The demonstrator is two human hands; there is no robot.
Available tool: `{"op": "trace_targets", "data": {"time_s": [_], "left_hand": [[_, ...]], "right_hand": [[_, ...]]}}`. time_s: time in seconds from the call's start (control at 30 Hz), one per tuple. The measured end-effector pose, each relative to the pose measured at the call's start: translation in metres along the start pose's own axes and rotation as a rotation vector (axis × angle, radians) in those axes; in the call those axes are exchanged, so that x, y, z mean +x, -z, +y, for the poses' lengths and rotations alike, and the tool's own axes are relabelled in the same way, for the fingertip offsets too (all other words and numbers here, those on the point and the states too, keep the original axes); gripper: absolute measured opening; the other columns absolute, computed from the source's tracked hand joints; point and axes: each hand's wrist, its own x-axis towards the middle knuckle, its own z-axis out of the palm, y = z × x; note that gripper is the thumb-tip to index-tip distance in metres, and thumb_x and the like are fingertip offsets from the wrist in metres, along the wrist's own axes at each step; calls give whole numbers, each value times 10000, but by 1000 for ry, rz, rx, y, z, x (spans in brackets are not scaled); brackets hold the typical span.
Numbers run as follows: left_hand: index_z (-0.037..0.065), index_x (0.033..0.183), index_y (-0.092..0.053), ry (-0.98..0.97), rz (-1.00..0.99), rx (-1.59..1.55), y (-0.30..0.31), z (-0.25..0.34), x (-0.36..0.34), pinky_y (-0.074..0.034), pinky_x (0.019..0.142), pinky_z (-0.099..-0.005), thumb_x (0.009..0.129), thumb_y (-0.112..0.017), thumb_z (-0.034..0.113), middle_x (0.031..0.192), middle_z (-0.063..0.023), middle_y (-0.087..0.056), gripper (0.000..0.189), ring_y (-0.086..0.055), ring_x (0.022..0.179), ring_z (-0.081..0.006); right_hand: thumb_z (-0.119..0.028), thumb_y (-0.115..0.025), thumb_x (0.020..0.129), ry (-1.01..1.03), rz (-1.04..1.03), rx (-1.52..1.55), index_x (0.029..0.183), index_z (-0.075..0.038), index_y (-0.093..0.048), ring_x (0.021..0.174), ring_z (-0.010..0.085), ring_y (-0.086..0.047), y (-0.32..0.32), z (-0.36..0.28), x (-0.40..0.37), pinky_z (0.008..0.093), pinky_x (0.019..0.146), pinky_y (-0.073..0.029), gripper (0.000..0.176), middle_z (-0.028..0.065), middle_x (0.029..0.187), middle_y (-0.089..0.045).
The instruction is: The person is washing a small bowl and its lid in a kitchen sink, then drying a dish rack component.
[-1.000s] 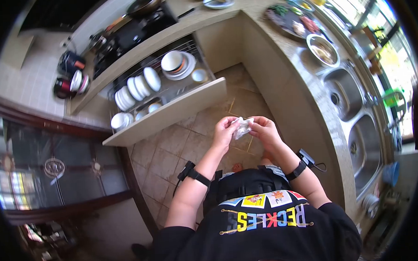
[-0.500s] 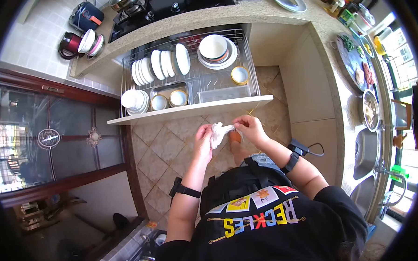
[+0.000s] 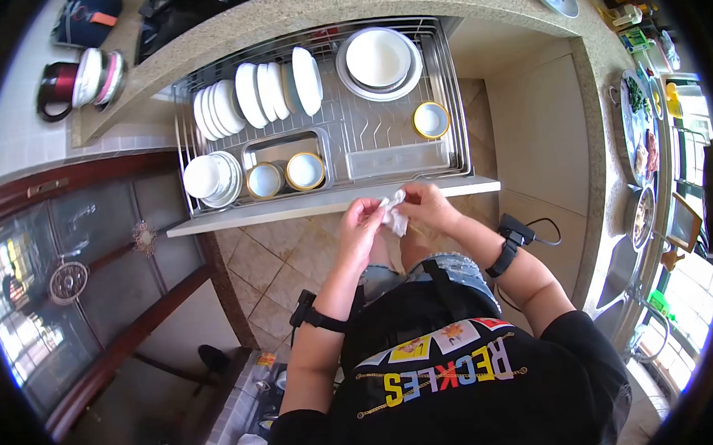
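A crumpled, thin white tissue [image 3: 395,218] is pinched between both hands, in front of my body and just before the drawer's front panel [image 3: 324,204]. My left hand [image 3: 360,225] holds its left side with closed fingers. From the right, my right hand [image 3: 430,209] grips its upper part, thumb and fingers pressed together. Beyond the hands, the pulled-out drawer holds a row of upright white plates [image 3: 267,91], stacked bowls [image 3: 378,58] on plates, more white dishes [image 3: 213,179] at left, and small yellow-rimmed bowls [image 3: 305,170].
A stone counter [image 3: 308,16] runs behind the drawer and down the right side. On it stand a cutting board [image 3: 633,131] with food, a metal bowl [image 3: 641,218] and a sink. At left are a dark-framed glass door [image 3: 118,233] and a red kettle [image 3: 58,91].
My view has shifted closer to the drawer, which now looks larger. Both hands have drawn nearer each other around the white tissue, now more bunched and hanging down.
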Motion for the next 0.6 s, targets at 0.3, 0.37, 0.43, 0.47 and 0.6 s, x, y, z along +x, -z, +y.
{"op": "trace_targets", "data": {"time_s": [0.3, 0.37, 0.43, 0.47, 0.6], "left_hand": [[33, 940, -552, -94, 36, 240, 64, 32, 115, -446, 668, -213, 828, -550, 23, 833, -16, -572, 112, -536, 743, -75], [49, 959, -547, -24, 15, 292, 82, 27, 136, -453, 675, -216, 845, -541, 49, 852, -5, -566, 114, -540, 765, -78], [66, 985, -542, 60, -11, 343, 91, 26, 150, -456, 679, -217, 863, -528, 88, 874, 3, -562, 125, -543, 784, -82], [66, 985, -542, 76, -15, 342, 94, 26, 156, -456, 679, -217, 863, -528, 88, 874, 3, -562, 125, -543, 784, -82], [64, 1019, -536, 194, -63, 482, 106, 18, 187, -448, 722, -237, 864, -543, 155, 910, -20, -568, 180, -544, 824, -100]], "right_hand": [[-150, -625, 637, -309, 509, -825, 697, -18, -588, 625, 295, -596, 92, 71, 97, 363, 599, -477, 149, 143, 647, -600], [-119, -579, 677, -415, 452, -1007, 734, -15, -616, 706, 320, -615, 98, 108, 120, 392, 661, -486, 125, 173, 708, -617], [-113, -567, 693, -478, 453, -1071, 746, -8, -623, 735, 330, -618, 95, 139, 135, 405, 685, -490, 130, 185, 733, -622], [-114, -562, 721, -549, 368, -1122, 768, 1, -624, 782, 316, -622, 92, 153, 140, 393, 706, -497, 139, 180, 795, -630], [-125, -571, 755, -737, 329, -1180, 812, -2, -624, 831, 275, -632, 77, 164, 165, 362, 719, -513, 145, 157, 883, -642]]}}
